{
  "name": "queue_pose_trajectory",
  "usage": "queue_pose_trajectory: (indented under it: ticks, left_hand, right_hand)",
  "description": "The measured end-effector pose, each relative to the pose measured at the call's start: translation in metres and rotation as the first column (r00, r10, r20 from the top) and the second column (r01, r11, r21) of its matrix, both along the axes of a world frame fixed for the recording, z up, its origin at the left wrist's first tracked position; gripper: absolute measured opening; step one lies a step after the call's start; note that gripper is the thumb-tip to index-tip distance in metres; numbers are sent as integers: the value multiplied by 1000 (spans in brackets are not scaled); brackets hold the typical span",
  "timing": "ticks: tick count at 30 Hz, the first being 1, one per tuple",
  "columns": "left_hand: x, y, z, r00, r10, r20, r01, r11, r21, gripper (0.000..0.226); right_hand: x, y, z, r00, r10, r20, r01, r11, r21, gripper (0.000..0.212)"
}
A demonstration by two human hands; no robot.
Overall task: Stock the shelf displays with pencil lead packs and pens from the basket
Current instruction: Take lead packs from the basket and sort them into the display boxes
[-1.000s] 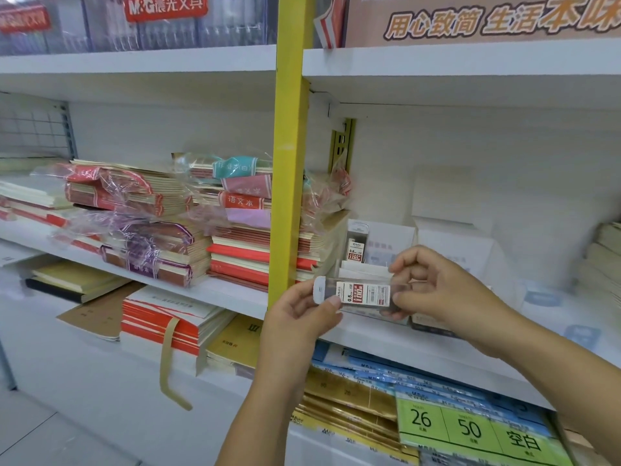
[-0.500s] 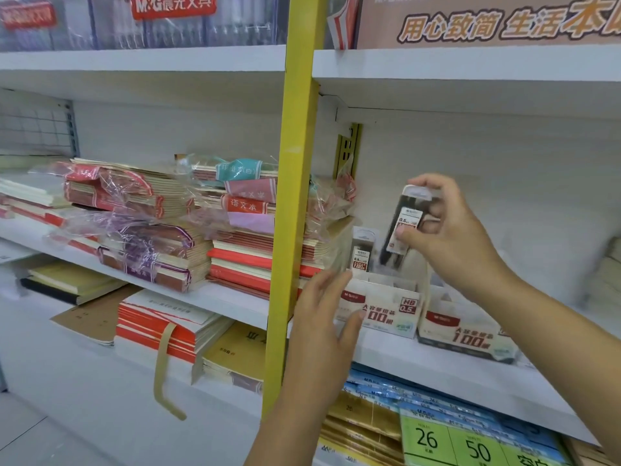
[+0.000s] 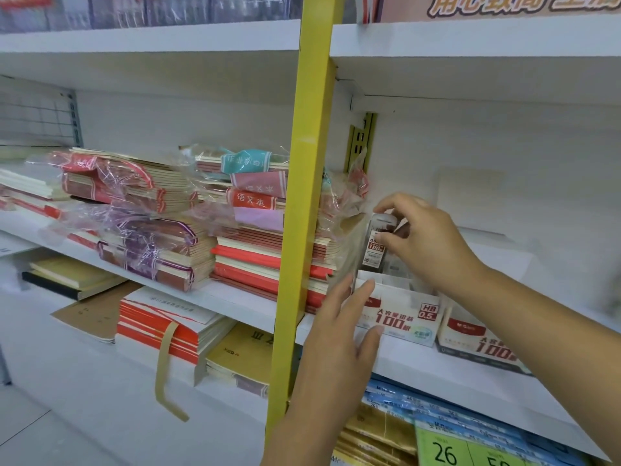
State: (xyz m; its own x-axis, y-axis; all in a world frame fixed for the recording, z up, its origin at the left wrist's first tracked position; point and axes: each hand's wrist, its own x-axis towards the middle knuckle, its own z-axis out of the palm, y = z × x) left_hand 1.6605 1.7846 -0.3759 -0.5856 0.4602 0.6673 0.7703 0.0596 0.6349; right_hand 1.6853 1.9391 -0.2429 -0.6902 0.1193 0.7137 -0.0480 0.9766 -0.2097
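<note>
A clear pencil lead pack with a white cap and red-white label stands upright over the left display box, a white carton printed "100" and "HB 0.5". My right hand pinches the pack's top from above. My left hand is flat with fingers apart against the carton's left front corner, holding nothing. A second white display box stands just right of the first. Whether another pack stands behind the held one is hidden by my fingers. The basket is out of view.
A yellow upright post runs just left of the boxes. Wrapped notebook stacks fill the white shelf beside it. Blue and gold packs with green price tags lie on the shelf below.
My right hand has taken the pack from both hands, turned it upright and lowered it leftward to the left display box. My left hand let go and reached the box's corner.
</note>
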Motion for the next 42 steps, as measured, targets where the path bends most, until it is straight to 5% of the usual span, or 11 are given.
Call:
queue_pose_trajectory:
  ticks: [3,7,12,15,18,22,28,33,38,42]
  left_hand:
    - [-1,0,0,1000,2,-1,-2,1000,-6,59]
    - [2,-3,2,1000,5,24,-4,1000,-8,61]
    - [28,-26,-6,978,165,-130,-153,983,97,42]
    - [53,-42,-32,991,93,-100,-98,994,-39,35]
    - [72,-60,-84,999,-8,34,20,939,-344,37]
    - [103,-93,-183,965,61,255,113,781,-614,40]
    - [135,-108,-323,793,252,555,321,602,-731,45]
    - [143,-100,-382,731,352,584,320,579,-750,57]
    - [137,-80,-406,708,410,575,251,615,-747,58]
    - [135,-67,-415,729,471,496,212,534,-818,67]
  right_hand:
    - [-7,6,-1,979,-164,123,153,983,100,18]
    - [3,2,3,955,-229,189,207,970,130,37]
    - [81,-30,-14,991,-16,-130,-4,989,-150,28]
    - [137,-58,-60,973,101,-206,-165,932,-322,26]
    - [172,-70,-131,994,85,-69,-108,862,-496,24]
    - [211,-67,-258,943,13,331,227,702,-675,28]
    - [256,-58,-437,673,-8,740,625,540,-563,21]
    - [265,-62,-504,598,133,791,711,369,-599,59]
    - [243,-62,-542,461,104,881,747,490,-449,67]
    - [232,-66,-557,377,55,925,742,580,-337,60]
